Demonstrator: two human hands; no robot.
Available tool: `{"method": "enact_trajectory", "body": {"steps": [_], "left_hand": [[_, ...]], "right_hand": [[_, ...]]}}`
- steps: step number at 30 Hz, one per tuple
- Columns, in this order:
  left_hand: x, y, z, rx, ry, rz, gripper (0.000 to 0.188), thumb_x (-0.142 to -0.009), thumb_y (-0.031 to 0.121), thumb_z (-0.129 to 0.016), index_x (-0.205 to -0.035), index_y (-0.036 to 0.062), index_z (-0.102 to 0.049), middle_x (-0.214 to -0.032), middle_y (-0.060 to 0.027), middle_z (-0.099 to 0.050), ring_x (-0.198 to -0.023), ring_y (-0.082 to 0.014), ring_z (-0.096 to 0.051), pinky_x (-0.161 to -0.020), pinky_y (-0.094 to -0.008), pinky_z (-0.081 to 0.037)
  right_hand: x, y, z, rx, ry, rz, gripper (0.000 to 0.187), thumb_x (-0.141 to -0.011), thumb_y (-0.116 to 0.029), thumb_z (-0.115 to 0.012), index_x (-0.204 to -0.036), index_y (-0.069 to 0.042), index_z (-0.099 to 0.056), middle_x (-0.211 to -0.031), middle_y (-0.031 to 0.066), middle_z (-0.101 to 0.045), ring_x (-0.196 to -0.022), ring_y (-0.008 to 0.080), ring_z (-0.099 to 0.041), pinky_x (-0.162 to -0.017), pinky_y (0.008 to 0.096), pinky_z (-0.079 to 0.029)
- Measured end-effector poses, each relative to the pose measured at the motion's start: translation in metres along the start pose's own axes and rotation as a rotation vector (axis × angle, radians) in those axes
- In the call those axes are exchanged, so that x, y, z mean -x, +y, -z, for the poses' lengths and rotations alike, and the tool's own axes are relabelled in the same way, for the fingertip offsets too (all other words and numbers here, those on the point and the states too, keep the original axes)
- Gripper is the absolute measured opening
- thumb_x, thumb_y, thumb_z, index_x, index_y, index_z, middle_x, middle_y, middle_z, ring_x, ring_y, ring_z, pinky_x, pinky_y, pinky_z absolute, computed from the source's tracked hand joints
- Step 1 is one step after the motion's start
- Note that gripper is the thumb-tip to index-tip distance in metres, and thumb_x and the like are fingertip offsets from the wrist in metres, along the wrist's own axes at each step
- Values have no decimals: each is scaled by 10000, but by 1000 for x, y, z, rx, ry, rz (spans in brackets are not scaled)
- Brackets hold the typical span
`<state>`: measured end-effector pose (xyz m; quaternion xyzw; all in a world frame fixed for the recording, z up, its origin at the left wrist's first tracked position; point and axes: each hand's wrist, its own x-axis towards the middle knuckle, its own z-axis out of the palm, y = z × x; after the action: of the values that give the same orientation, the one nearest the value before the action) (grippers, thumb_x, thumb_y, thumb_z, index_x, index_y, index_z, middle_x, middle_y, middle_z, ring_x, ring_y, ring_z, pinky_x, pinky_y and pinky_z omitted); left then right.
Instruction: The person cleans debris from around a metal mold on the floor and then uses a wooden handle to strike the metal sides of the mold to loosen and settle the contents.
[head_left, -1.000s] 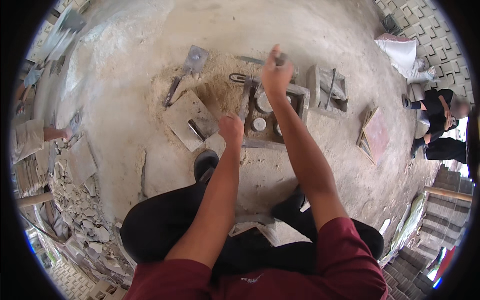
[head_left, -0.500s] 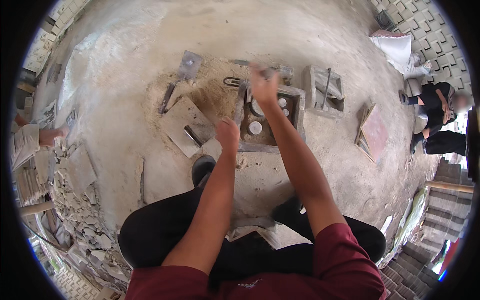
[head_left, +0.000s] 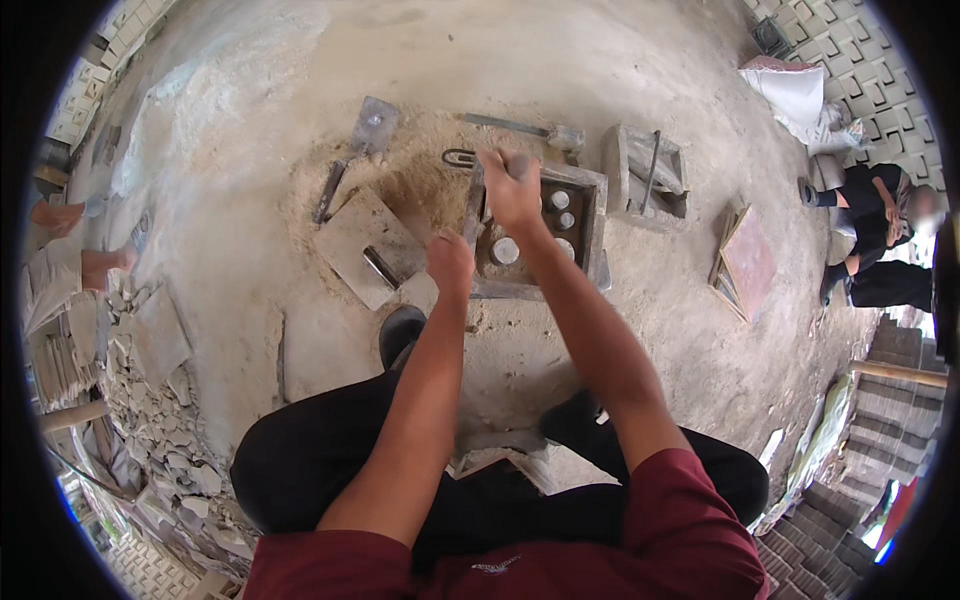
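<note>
A white sack [head_left: 790,85] is seen slumped at the far right edge of the sandy floor [head_left: 250,150], beside a dark patterned block [head_left: 773,36]; no label can be made out on either. A square metal mould [head_left: 545,235] is set on the floor straight ahead of the seated person, its long axis running away from them, with round pale plugs [head_left: 505,251] standing in its recess. The right hand [head_left: 512,188] is closed around a short rod [head_left: 519,164] over the mould's far left corner. The left hand [head_left: 450,262] is curled shut at the mould's near left edge; what it grips cannot be told. A flat plate with a handle [head_left: 368,247] lies just left, a second mould [head_left: 645,172] just right, and reddish tiles [head_left: 745,262] further right. Open floor is left beyond.
</note>
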<state>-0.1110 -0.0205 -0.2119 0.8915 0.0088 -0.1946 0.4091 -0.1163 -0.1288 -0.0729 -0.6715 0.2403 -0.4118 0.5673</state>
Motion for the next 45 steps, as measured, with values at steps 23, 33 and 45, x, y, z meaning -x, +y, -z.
{"method": "enact_trajectory", "body": {"steps": [23,33,45], "left_hand": [[-7,-7,-1,71,-34,-72,533,-943,339,-327,-865,-78,-650,-933,-327,-621,-927,-498,-582,-860,-548,-441],[-7,-3,9,50,27,-32,548,-945,357,-311,-872,-62,-658,-917,-316,-628,-927,-492,-584,-858,-552,-441],[2,10,2,5,29,18,514,-946,333,-326,-883,-57,-656,-943,-296,-638,-915,-493,-588,-854,-553,-438]], "right_hand": [[71,-21,23,155,-316,-54,413,-965,-165,-515,-581,-47,-419,-521,-55,-356,-496,44,-304,-449,250,-257],[113,-34,27,-106,-32,-96,460,-990,-161,-475,-546,-81,-385,-518,-38,-405,-482,46,-333,-444,258,-254],[37,-2,13,-14,105,-140,415,-984,-202,-501,-586,-101,-442,-480,-40,-396,-401,56,-329,-383,246,-223]]}}
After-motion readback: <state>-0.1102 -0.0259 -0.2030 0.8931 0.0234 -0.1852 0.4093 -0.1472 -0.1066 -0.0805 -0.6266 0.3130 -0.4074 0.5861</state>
